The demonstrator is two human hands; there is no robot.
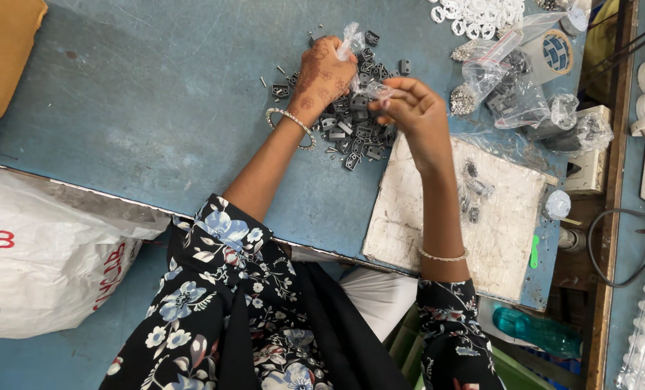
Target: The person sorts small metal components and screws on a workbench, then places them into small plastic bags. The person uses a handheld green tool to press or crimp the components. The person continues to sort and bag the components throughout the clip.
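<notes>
Clear plastic bag (360,68) is pinched between left hand (322,72) and right hand (413,108) above the pile of dark clips (355,126); looks flimsy and slippery, best gripped at the rim

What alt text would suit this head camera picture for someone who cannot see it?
Seen from above, a person's left hand and right hand hold a small clear plastic bag between them over a pile of small dark metal parts on a blue table. A worn white board lies to the right.
</notes>
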